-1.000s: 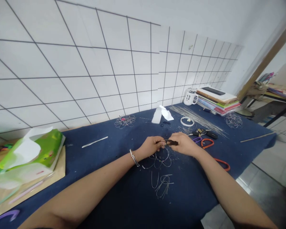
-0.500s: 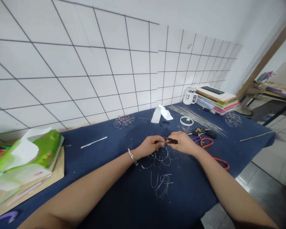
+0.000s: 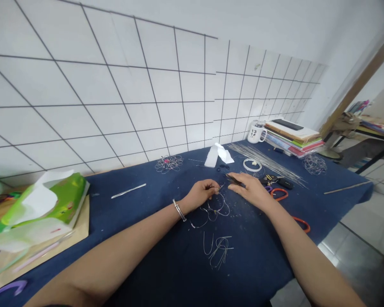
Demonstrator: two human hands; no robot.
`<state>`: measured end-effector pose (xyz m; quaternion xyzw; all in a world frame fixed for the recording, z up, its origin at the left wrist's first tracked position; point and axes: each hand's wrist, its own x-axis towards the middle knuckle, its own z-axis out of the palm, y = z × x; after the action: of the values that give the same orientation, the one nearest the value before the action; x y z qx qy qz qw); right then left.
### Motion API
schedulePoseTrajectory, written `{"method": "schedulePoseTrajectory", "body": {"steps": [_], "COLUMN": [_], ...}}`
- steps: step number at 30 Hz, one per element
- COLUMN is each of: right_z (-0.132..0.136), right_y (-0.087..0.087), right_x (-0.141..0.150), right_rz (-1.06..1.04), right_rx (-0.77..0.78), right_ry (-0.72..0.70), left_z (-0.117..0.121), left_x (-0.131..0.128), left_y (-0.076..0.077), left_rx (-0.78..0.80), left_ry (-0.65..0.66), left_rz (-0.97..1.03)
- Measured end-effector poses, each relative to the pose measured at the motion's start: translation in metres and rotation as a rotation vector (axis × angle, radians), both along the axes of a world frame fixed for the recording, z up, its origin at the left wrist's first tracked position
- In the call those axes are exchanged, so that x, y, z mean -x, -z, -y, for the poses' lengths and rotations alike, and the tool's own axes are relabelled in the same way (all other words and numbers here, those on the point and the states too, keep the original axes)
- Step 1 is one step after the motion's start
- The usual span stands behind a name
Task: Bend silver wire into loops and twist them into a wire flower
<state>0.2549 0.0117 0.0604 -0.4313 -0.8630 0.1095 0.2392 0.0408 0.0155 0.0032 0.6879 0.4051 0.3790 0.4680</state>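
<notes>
My left hand point(image 3: 205, 192) is closed, pinching the upper end of a thin wire piece point(image 3: 215, 211) bent into petal-like loops with small beads on it. The loops hang below the fingers against the dark blue cloth. Just to the right, my right hand point(image 3: 248, 187) has its thumb and fingers around a small dark tool point(image 3: 235, 181), perhaps pliers, whose shape is partly covered by the hand. The tool is apart from the wire piece. Closer to me lies a small heap of bent wires point(image 3: 221, 251).
Along the back lie a wire flower point(image 3: 169, 163), white paper point(image 3: 211, 156), a white coil point(image 3: 252, 164) and straight wires point(image 3: 269, 162). Orange-handled scissors point(image 3: 279, 194) and black-handled cutters point(image 3: 284, 183) sit right. A mug point(image 3: 255, 133), books point(image 3: 294, 138) and a tissue pack point(image 3: 51, 204) stand farther out.
My right hand has drawn the dark tool away from the wire at my left fingertips, and its grip has loosened. My left hand keeps its pinch. The view has shifted slightly.
</notes>
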Motion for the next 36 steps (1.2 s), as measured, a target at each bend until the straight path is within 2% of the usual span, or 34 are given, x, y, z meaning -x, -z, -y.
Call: {"method": "schedulePoseTrajectory", "body": {"steps": [4, 8, 15, 18, 28, 36], "right_z": [0.004, 0.005, 0.006, 0.007, 0.007, 0.004], "right_y": [-0.004, 0.000, 0.011, 0.013, 0.018, 0.022], "right_x": [-0.002, -0.001, 0.006, 0.012, 0.019, 0.018], "right_rz": [0.058, 0.164, 0.479, 0.583, 0.599, 0.542], "right_rx": [0.066, 0.100, -0.050, -0.065, -0.086, -0.177], "right_ry": [-0.001, -0.039, 0.058, 0.095, 0.189, 0.138], "left_z": [-0.004, -0.007, -0.008, -0.007, -0.002, 0.001], "left_x": [0.002, 0.005, 0.008, 0.007, 0.006, 0.006], "left_y": [0.003, 0.004, 0.003, 0.002, -0.001, -0.003], "left_rx": [-0.046, -0.082, -0.112, -0.130, -0.162, -0.124], "left_ry": [-0.074, -0.129, -0.158, -0.141, -0.063, 0.048], "left_rz": [0.028, 0.030, 0.050, 0.038, 0.035, 0.051]}}
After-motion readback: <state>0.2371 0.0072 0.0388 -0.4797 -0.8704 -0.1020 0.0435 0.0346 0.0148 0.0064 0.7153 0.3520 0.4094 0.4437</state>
